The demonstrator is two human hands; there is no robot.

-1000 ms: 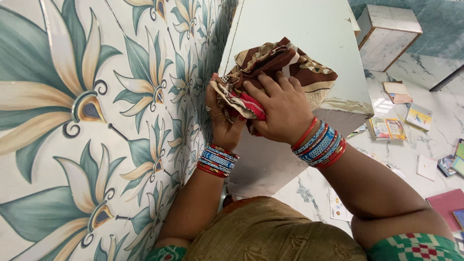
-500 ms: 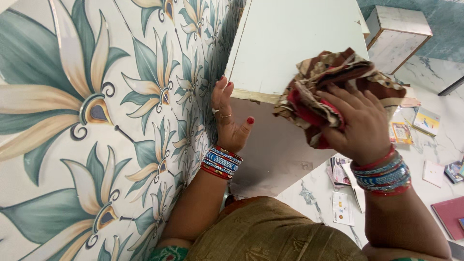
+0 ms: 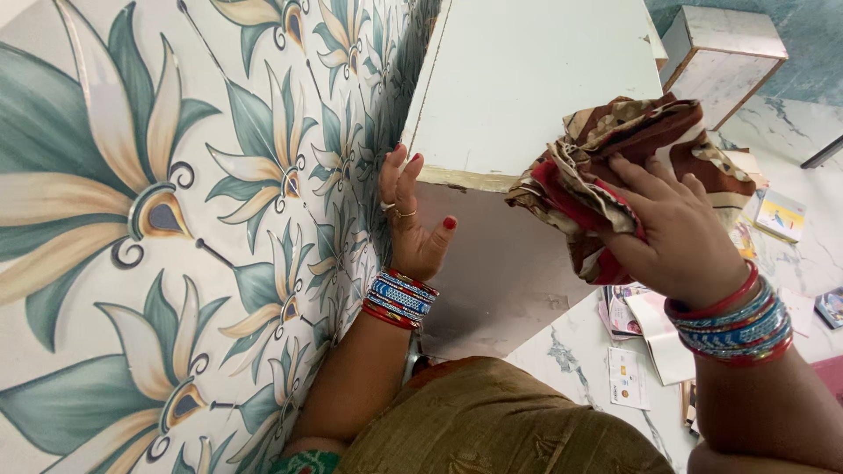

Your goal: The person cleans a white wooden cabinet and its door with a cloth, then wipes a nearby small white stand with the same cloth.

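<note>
- Head view, left hand: it stands upright with the forearm rising from the lower middle of the frame, a stack of blue and red bangles at the wrist. The palm faces the white cabinet. The fingers are straight and close together, their tips lying along the cabinet's near corner where it meets the flower-patterned tiled wall; the thumb sticks out to the right, apart from the fingers. It grips nothing and only rests flat against the corner.
- Head view, right hand: the arm comes in from the lower right, bent at the wrist, with more bangles on it. The back of the hand faces the camera. The fingers are spread and curled, clamped on a bunched brown, cream and red patterned cloth.
- The cloth is a crumpled wad pressed against the cabinet's right front edge, at its top surface's near right corner. Its long axis runs slantwise from lower left to upper right, with the frayed folds and the red part pointing left toward the other hand, well apart from it.
- Below the cabinet, on the marble floor, lie scattered booklets and cards. A second white box stands at the upper right.
</note>
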